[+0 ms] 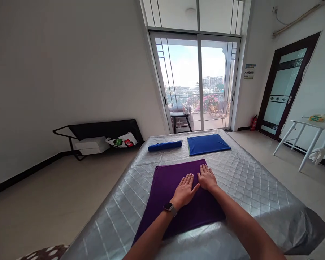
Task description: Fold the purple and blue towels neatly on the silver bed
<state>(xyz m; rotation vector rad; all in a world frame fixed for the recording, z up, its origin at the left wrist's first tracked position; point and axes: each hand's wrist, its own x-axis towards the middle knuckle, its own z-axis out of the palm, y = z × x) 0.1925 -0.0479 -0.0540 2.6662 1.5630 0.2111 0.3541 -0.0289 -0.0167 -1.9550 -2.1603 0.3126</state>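
A purple cloth (165, 191) lies spread flat on the silver quilted cover in front of me. My left hand (184, 189) rests palm down near its middle, fingers stretched out, with a watch on that wrist. Close beside it, my right hand (206, 177) presses flat near the cloth's far right edge, fingers extended. Neither hand grips anything. Beyond the purple cloth are a flat blue cloth (208, 143) at the right and a rolled blue cloth (165, 145) at the left.
The silver quilted cover (249, 180) spans the whole table or bed. A black bench (108, 128) with a white box (90, 145) and a bag (122, 141) stands along the left wall. At the right are a white stool (311, 126) and a fire extinguisher (253, 123).
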